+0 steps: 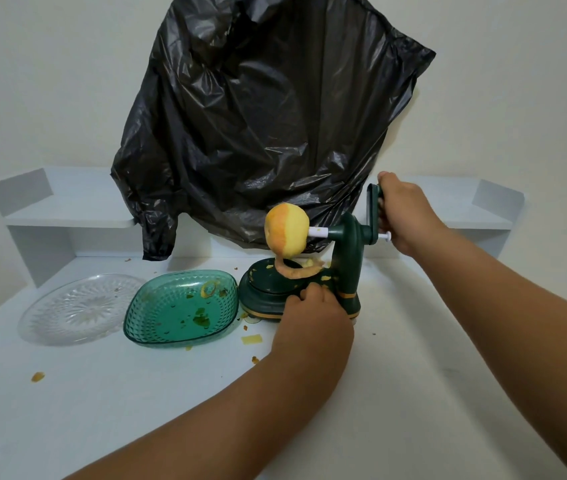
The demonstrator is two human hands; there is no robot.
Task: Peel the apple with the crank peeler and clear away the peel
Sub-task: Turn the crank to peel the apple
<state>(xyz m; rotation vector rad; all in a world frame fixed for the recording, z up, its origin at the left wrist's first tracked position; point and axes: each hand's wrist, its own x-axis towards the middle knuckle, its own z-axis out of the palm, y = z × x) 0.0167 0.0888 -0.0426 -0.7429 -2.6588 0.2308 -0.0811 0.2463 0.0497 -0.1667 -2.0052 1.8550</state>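
Note:
A dark green crank peeler stands on the white table. An apple sits on its prongs, its right half bare and yellow, its left part still orange-skinned. A strip of peel hangs from the apple and curls onto the peeler's base. My right hand grips the crank handle, which points up at the right of the machine. My left hand is closed on the front of the peeler's base.
A green plastic dish with bits of peel lies left of the peeler. A clear glass plate lies further left. A black rubbish bag hangs on the wall behind. Peel scraps dot the table. A white shelf runs along the back.

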